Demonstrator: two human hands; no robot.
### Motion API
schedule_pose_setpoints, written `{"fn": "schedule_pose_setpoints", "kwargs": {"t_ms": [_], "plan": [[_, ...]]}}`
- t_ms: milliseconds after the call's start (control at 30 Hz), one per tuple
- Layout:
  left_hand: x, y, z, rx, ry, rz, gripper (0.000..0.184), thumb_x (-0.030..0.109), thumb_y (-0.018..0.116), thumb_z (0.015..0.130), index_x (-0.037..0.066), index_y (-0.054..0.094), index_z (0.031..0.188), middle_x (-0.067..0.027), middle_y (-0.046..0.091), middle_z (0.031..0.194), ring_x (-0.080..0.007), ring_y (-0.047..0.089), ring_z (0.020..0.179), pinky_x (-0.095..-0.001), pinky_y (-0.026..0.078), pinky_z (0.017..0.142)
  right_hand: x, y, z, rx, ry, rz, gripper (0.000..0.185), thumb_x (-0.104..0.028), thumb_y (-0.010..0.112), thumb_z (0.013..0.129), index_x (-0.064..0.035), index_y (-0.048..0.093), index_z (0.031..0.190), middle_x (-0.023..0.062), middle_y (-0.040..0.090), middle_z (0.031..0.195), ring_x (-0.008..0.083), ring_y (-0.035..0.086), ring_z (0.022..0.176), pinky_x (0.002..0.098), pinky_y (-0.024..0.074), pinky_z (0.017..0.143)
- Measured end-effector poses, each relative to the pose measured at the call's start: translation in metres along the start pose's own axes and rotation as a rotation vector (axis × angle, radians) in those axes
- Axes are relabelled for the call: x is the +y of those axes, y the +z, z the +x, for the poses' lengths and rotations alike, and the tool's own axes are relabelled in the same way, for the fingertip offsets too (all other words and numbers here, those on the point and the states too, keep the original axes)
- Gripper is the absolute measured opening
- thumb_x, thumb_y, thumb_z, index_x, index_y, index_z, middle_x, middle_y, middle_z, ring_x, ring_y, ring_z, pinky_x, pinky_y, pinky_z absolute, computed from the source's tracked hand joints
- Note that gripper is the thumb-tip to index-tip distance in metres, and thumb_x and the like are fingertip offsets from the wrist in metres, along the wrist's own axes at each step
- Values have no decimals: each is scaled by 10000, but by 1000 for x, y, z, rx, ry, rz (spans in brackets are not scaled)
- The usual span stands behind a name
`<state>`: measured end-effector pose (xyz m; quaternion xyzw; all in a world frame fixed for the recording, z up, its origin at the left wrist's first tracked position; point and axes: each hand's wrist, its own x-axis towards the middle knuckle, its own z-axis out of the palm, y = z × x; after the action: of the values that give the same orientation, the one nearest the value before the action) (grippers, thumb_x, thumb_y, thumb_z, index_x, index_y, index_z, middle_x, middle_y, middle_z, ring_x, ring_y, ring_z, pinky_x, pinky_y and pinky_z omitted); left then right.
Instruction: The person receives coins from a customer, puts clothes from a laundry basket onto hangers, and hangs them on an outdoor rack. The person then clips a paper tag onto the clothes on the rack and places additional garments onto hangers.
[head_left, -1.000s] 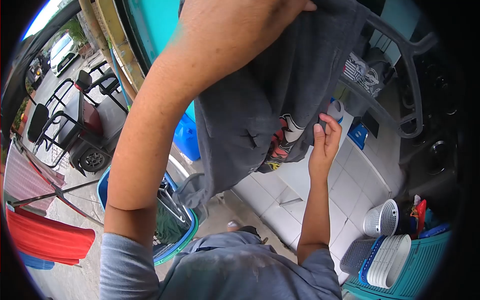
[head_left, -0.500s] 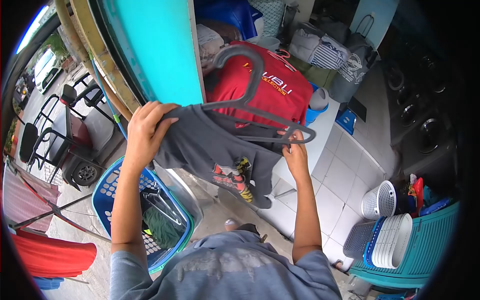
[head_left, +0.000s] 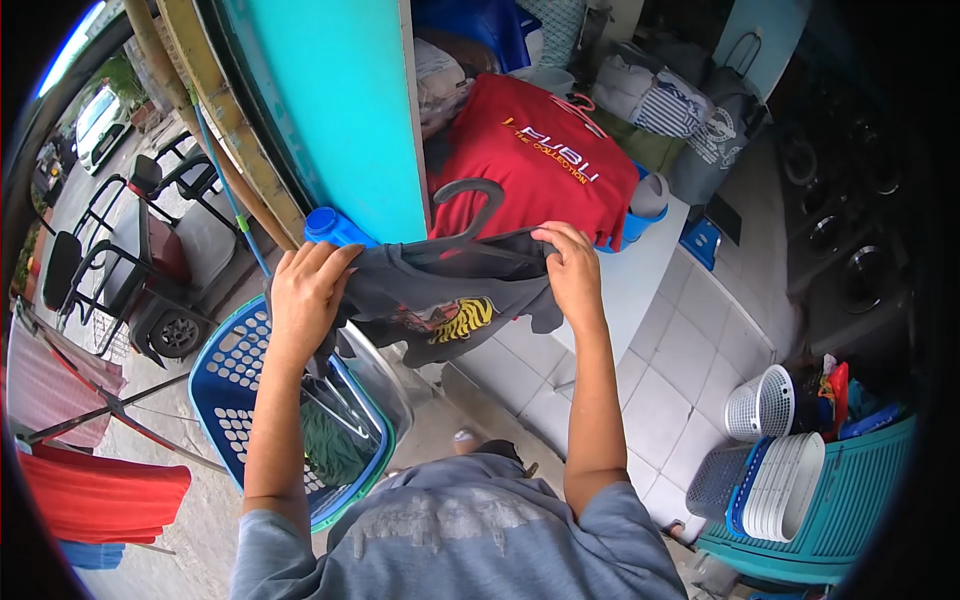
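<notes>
A dark grey T-shirt (head_left: 400, 285) with a red and yellow print hangs between my hands. Inside it sits a dark grey hanger (head_left: 475, 212), its hook standing up out of the neck and its arms mostly covered by cloth. My left hand (head_left: 312, 295) is closed on the shirt's left shoulder. My right hand (head_left: 572, 270) pinches the right shoulder, thumb and fingers together on the fabric. Just beyond, a red shirt (head_left: 540, 150) with printed lettering lies on the white table (head_left: 655, 265), a pink hanger (head_left: 580, 112) at its neck.
Below my left arm stands a blue laundry basket (head_left: 225, 375) holding hangers and green cloth. A turquoise panel (head_left: 315, 110) rises at front left, with a blue container (head_left: 335, 228) at its foot. Stacked baskets (head_left: 785, 485) stand at right. Red cloth (head_left: 100, 505) hangs at lower left.
The hanger's right arm has gone inside the shirt, and the hook has dropped lower. My right hand has moved up and left, from the hanger's end to the shirt's shoulder.
</notes>
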<state>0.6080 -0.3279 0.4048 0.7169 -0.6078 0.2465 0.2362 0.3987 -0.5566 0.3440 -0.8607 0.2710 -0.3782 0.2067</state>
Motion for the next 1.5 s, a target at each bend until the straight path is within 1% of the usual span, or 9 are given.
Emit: {"fn": "schedule_pose_setpoints", "kwargs": {"t_ms": [200,267,567,867,1100,1300,1433,1467,1500], "plan": [[-6,6,-3,91,-208,-130,235,49,627,721,44,593,954,-93,544,793,-272,526,755,-343,406,686,-70,-39,5,-86,36,488,330,-4,531,777,-41,565,1104,92,562,1086,255,520,958,335,431,789],[-12,5,-6,118,-262,-201,242,33,625,726,37,593,966,-102,556,815,-273,536,785,-332,417,720,-50,-50,18,169,-284,33,315,-138,591,808,-85,577,1118,54,598,1045,219,533,919,334,386,846],[-28,21,-1,82,-338,-352,387,83,624,770,60,528,1144,-107,551,980,-243,549,933,-333,422,820,-1,-62,6,110,-23,194,156,-116,626,796,12,580,872,92,564,771,208,526,707,278,414,652],[-86,38,-81,86,-721,-631,189,4,512,848,7,560,1031,-60,565,937,-136,541,876,-272,434,793,59,-112,50,269,242,808,91,-115,601,845,-29,605,873,-54,545,810,28,456,771,168,338,737],[-90,20,-168,77,-904,-611,139,-1,497,868,-28,572,982,-47,583,876,-133,559,810,-235,436,751,131,-156,145,464,399,817,252,-201,667,801,-19,611,967,8,589,926,83,495,908,213,347,822],[-81,-17,-237,61,-1112,-348,174,-8,521,835,-10,580,998,-79,604,883,-141,582,827,-252,451,745,267,-92,206,434,603,652,379,-205,683,779,16,588,1072,100,589,1071,199,488,1056,308,384,890],[-78,-40,-289,32,-1213,-229,204,50,544,831,15,581,1029,-122,625,923,-211,604,874,-301,452,791,423,-1,221,-28,582,411,493,-292,597,845,6,472,1217,142,503,1233,235,471,1114,366,344,967],[-78,-42,-303,18,-1250,-224,213,60,547,829,23,583,1036,-125,626,931,-218,603,878,-311,452,797,344,9,213,204,769,-154,442,-283,588,846,-22,507,1193,156,521,1208,262,471,1122,376,338,968],[-77,-42,-315,12,-1297,-228,223,72,550,827,27,584,1042,-132,629,934,-224,605,876,-318,454,795,288,16,208,309,527,-395,417,-272,584,845,-32,519,1180,157,529,1192,272,473,1118,389,345,957]]}}
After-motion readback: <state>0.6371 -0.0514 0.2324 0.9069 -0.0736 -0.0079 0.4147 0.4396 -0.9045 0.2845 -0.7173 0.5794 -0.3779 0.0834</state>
